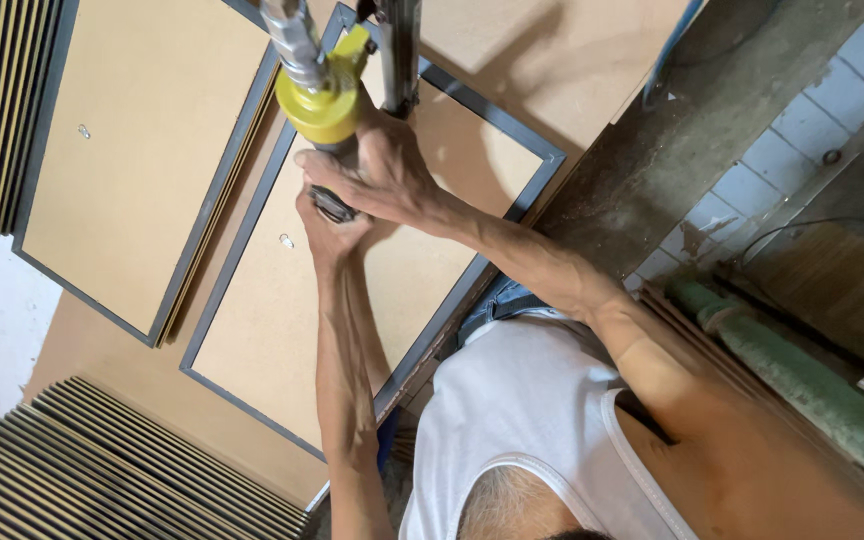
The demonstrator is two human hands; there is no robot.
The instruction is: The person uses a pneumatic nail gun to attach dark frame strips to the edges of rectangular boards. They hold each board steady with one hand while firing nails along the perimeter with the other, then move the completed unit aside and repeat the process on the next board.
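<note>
Above the framed backing board (352,300), both hands were clamped together on one yellow-capped pneumatic tool (324,105): the right hand (384,170) over its grip, the left hand (330,228) beneath. A slip of the grip could probably have driven the tool off the dark rim and marred the board. Counted: one tool, two framed boards, the second (142,150) beside the first, and two stacks of frames (122,460).
</note>
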